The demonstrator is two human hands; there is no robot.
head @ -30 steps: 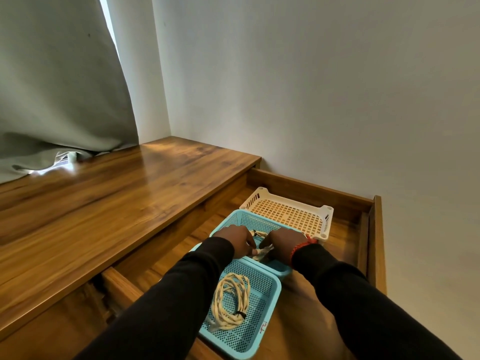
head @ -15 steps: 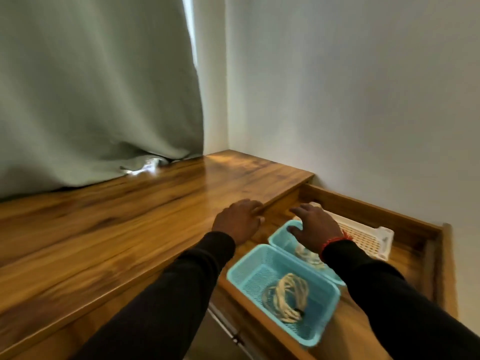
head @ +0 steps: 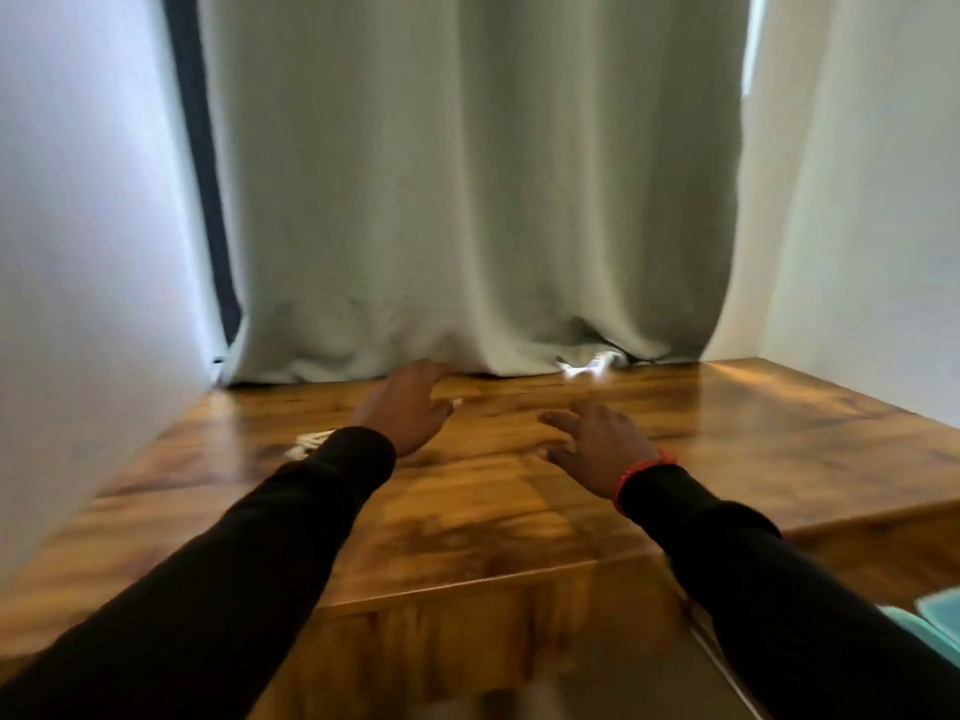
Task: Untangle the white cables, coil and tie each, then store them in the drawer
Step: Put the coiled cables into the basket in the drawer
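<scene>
White cable point(head: 310, 443) — small blurred patch on the table point(head: 493, 501), just beside the left sleeve, partly hidden by it. Head view: swung away from the drawer since a second ago; only a turquoise basket point(head: 940, 613) corner left at lower right. Left hand point(head: 402, 407) and right hand point(head: 597, 446) both released, fingers spread, holding nothing, out over the wood toward the curtain point(head: 467, 200). Likely one coil stored — next cable to fetch.
</scene>
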